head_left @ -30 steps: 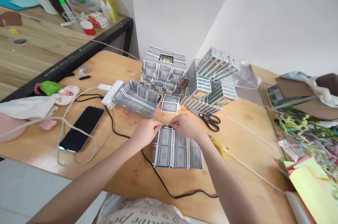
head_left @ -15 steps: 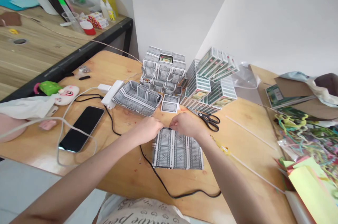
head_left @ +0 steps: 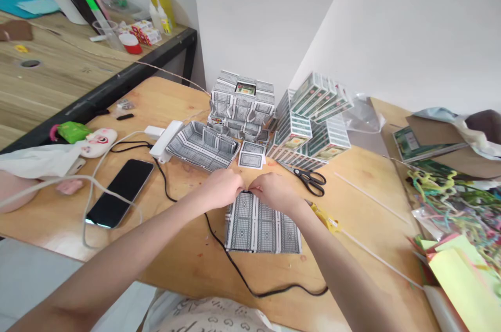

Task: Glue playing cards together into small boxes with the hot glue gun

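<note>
A panel made of grey patterned playing cards [head_left: 266, 227] lies on the wooden table in front of me. At its far edge my left hand [head_left: 225, 187] pinches near the left corner, fingertips closed on the edge. Close beside it, my right hand [head_left: 272, 191] is also closed at the same edge, its fingertips hidden behind the knuckles. Beyond the hands sit a few loose playing cards [head_left: 251, 157], a shallow card tray [head_left: 203, 146] and a box built of cards [head_left: 242, 102]. A yellow glue gun [head_left: 324, 216] lies partly behind my right forearm.
Black scissors [head_left: 311, 180] and stacked card boxes [head_left: 301, 128] stand to the right. A phone [head_left: 121, 193], a white power strip [head_left: 166, 141] and a black cable [head_left: 235, 269] occupy the left and front. Coloured pipe cleaners [head_left: 450, 206] lie at far right.
Both hands stay at the panel's far edge with only slight shifts. More of the yellow glue gun shows beside my right forearm.
</note>
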`<action>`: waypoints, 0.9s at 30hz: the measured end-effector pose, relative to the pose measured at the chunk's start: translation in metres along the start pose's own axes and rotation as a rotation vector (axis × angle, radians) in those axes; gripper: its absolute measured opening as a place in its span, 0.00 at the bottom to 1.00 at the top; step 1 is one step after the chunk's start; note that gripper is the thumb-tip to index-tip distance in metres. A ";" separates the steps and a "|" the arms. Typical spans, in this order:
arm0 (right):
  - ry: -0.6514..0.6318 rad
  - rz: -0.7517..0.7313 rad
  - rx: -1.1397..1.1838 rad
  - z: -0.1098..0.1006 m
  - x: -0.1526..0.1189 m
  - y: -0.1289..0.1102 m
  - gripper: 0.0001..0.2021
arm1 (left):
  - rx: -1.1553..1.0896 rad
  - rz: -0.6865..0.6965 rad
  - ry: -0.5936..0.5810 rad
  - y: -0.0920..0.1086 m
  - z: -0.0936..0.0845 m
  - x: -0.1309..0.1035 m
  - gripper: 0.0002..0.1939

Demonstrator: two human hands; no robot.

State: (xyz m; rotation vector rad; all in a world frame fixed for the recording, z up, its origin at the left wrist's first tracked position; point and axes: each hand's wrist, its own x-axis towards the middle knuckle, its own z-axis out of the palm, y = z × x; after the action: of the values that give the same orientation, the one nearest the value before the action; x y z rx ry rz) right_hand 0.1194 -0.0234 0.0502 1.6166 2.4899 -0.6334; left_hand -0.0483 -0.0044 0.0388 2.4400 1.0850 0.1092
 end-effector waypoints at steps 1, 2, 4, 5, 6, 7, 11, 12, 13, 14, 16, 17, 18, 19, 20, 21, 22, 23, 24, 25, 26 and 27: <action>0.002 -0.004 -0.008 0.000 0.000 -0.001 0.13 | 0.045 -0.001 -0.012 0.001 0.000 0.000 0.12; 0.002 -0.007 -0.019 0.000 0.001 -0.001 0.13 | 0.081 -0.001 -0.021 0.001 0.000 0.000 0.13; -0.002 -0.013 -0.044 0.001 0.001 -0.003 0.13 | 0.074 0.011 -0.037 -0.002 -0.001 0.000 0.14; -0.006 -0.021 -0.055 0.002 0.002 -0.003 0.13 | 0.029 0.025 -0.054 -0.005 -0.002 0.000 0.14; -0.008 -0.035 -0.063 0.003 0.002 -0.003 0.13 | -0.032 0.036 -0.075 -0.008 -0.003 0.001 0.13; -0.007 -0.052 -0.069 0.003 0.003 -0.003 0.13 | -0.098 0.042 -0.093 -0.011 -0.004 0.002 0.13; 0.000 -0.100 -0.064 0.006 0.002 -0.001 0.13 | -0.208 0.012 -0.110 -0.017 -0.008 0.004 0.14; 0.000 -0.102 -0.058 0.007 0.002 0.000 0.13 | -0.192 0.010 -0.108 -0.016 -0.009 0.004 0.14; 0.000 -0.102 -0.052 0.008 0.001 0.000 0.13 | -0.170 0.014 -0.108 -0.015 -0.009 0.003 0.14; 0.004 -0.101 -0.048 0.009 0.000 0.000 0.13 | -0.143 0.022 -0.107 -0.013 -0.008 0.003 0.14; 0.029 -0.099 -0.049 0.012 -0.002 0.001 0.13 | -0.073 0.044 -0.099 -0.008 -0.006 0.002 0.13; 0.048 -0.104 -0.054 0.014 -0.003 0.001 0.14 | -0.034 0.056 -0.090 -0.007 -0.005 0.001 0.13; 0.071 -0.116 -0.062 0.016 -0.004 0.001 0.14 | 0.003 0.067 -0.080 -0.006 -0.004 0.000 0.13; 0.096 -0.132 -0.073 0.018 -0.004 0.002 0.14 | 0.033 0.076 -0.069 -0.005 -0.003 0.000 0.13; 0.123 -0.152 -0.086 0.020 -0.005 0.003 0.14 | 0.052 0.083 -0.059 -0.005 -0.002 0.000 0.12; 0.147 -0.172 -0.098 0.022 -0.005 0.003 0.13 | 0.061 0.087 -0.054 -0.005 -0.001 0.000 0.12; 0.173 -0.190 -0.107 0.024 -0.005 0.005 0.13 | 0.060 0.089 -0.054 -0.006 -0.001 0.000 0.11; 0.199 -0.208 -0.112 0.026 -0.004 0.006 0.13 | 0.055 0.088 -0.057 -0.006 -0.001 0.000 0.11; 0.221 -0.227 -0.112 0.028 -0.004 0.007 0.13 | 0.046 0.088 -0.060 -0.007 -0.002 0.001 0.10; 0.241 -0.247 -0.110 0.030 -0.003 0.008 0.13 | 0.038 0.090 -0.065 -0.007 -0.003 0.001 0.10; 0.256 -0.264 -0.109 0.032 -0.002 0.009 0.12 | 0.031 0.096 -0.070 -0.007 -0.004 0.001 0.10; 0.270 -0.275 -0.110 0.033 -0.002 0.010 0.12 | 0.026 0.104 -0.073 -0.007 -0.004 0.002 0.10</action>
State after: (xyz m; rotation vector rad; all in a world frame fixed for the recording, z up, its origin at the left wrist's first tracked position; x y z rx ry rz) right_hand 0.1247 -0.0346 0.0179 1.4169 2.9154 -0.3104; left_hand -0.0530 0.0023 0.0392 2.5034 0.9342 0.0393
